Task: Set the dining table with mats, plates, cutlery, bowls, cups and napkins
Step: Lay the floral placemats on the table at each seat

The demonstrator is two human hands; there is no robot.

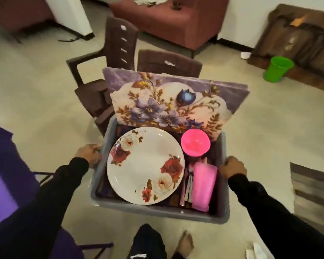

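Note:
I carry a grey plastic tub (pixel 157 212) in front of me above the floor. My left hand (pixel 89 155) grips its left rim and my right hand (pixel 233 166) grips its right rim. Inside lies a white plate with red and cream roses (pixel 145 165). A pink bowl (pixel 195 143) sits beside it, with a pink cup (pixel 203 187) lying below the bowl and cutlery (pixel 188 186) between plate and cup. Floral purple mats (pixel 168 103) stand upright against the tub's far wall.
Two dark brown plastic chairs (pixel 108 71) stand just beyond the tub. A red sofa (pixel 176 21) is farther back. A green bucket (pixel 278 71) sits on the floor at the right by wooden boards. A purple surface (pixel 0 165) is at my left.

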